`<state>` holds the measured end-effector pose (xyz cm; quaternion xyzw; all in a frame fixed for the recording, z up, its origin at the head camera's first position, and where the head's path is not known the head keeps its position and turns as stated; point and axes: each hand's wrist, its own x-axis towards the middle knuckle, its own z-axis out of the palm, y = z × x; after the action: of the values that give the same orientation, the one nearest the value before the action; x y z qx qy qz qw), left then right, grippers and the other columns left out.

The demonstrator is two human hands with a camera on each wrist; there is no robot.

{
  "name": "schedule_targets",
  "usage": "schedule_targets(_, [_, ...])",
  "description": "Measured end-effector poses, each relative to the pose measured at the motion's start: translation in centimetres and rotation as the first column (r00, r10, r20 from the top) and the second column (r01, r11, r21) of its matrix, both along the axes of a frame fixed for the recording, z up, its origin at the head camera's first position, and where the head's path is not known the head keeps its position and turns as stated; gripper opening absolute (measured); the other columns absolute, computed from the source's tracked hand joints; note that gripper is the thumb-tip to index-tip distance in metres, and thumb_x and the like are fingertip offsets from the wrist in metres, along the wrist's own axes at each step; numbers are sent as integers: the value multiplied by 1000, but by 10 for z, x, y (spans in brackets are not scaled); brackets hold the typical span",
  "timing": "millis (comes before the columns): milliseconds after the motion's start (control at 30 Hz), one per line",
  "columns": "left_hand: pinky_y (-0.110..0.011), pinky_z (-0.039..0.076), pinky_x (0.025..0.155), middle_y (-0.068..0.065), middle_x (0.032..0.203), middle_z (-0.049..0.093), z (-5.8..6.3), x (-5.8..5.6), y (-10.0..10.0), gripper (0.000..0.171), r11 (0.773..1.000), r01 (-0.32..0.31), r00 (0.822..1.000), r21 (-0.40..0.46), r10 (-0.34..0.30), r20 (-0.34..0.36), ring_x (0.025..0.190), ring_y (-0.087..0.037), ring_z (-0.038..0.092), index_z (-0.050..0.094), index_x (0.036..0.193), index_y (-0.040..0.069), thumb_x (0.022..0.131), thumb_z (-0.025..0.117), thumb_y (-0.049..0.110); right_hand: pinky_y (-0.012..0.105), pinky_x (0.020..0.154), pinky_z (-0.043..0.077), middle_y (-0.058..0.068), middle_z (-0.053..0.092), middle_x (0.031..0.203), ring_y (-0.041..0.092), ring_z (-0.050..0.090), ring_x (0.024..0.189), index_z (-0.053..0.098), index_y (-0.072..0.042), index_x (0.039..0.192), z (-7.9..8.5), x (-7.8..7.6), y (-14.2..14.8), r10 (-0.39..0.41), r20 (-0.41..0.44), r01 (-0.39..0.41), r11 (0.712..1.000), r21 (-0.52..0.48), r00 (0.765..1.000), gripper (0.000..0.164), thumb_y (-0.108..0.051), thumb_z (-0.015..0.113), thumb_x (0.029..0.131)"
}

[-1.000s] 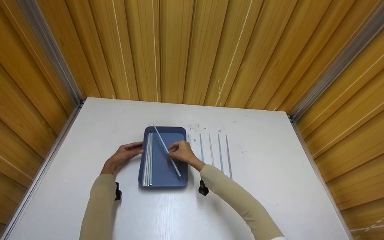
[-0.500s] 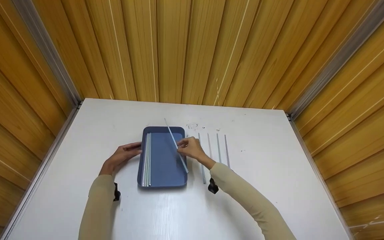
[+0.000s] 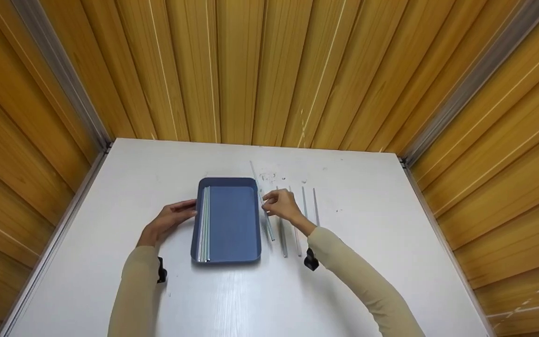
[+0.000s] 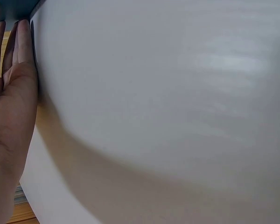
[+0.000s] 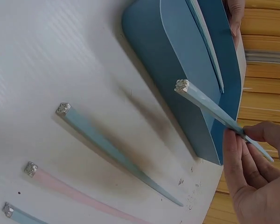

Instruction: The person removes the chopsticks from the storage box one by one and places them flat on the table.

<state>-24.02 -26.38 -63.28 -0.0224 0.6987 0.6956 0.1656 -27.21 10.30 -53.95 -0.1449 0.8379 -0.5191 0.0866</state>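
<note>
Between the thumb and fingers of my right hand [image 3: 282,206] is a pale blue chopstick [image 5: 210,105] with a silvery patterned end. It hangs tilted above the table, just right of the blue tray [image 3: 232,224]. Several chopsticks [image 3: 206,224] lie together lengthwise along the tray's left wall. My left hand [image 3: 169,220] touches the outside of that wall; its fingers [image 4: 24,42] look straight in the left wrist view. Below the held chopstick, a blue-green chopstick [image 5: 107,144] and a pink chopstick [image 5: 79,189] lie on the table.
Farther right, a blue chopstick [image 3: 304,201] and a purplish chopstick [image 3: 316,206] lie roughly parallel on the white table [image 3: 367,262]. Small dark marks spot the tabletop behind them. Wood-patterned panels [image 3: 236,70] rise behind the table and at both sides.
My right hand has moved right with the chopstick, from over the tray's middle to past its right wall. My left hand has stayed at the tray's left side.
</note>
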Motion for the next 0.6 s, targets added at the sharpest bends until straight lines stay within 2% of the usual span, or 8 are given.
schedule_targets(133, [-22,48,112,-22,157,46,2,1,0,64,1000,16,1000,-6,-16,-12,141,-21,51,46,151,-1,96,73,15,30,64,66,29,74,86,31,77,73,72,15,103,2,-1,9,-25,10,25,1000,6,1000,20,7,68,86])
schedule_targets(333, [-20,47,112,-19,157,47,3,1,1,64,1000,-1,1000,0,1,5,143,-21,50,48,151,2,95,75,16,29,65,66,28,75,88,30,77,72,70,17,106,1,-3,25,-65,45,66,998,-10,997,22,7,68,87])
schedule_targets(600, [-33,39,122,-18,158,46,4,3,3,65,1000,6,1000,11,-6,23,149,-27,43,47,152,3,95,74,16,29,68,66,22,74,88,18,74,69,69,17,108,-4,0,51,-142,97,145,989,-16,985,24,7,71,86])
